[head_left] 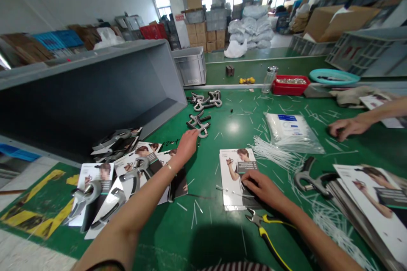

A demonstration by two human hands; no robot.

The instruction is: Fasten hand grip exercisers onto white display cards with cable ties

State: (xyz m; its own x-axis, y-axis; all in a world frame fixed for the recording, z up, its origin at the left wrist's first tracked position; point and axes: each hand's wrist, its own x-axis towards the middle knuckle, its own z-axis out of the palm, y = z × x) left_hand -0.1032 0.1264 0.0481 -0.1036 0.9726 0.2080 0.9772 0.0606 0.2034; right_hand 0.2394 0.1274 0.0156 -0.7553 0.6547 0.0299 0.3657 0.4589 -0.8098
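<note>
Green packing table (235,127) in a cluttered warehouse
Left hand (187,144), fingers loosely apart, nears a hand gripper (199,123); right hand (262,188) presses flat on a printed card (233,178).

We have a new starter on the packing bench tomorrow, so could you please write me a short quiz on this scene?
1. True or false: the left hand reaches toward a grey hand gripper on the green table.
2. What does the right hand rest on? A) a printed card B) the red tray C) the glass jar
3. Which tool with yellow and black handles lies near the right wrist?

Key:
1. True
2. A, the printed card; the red tray and glass jar stand far off.
3. The pliers.
</note>
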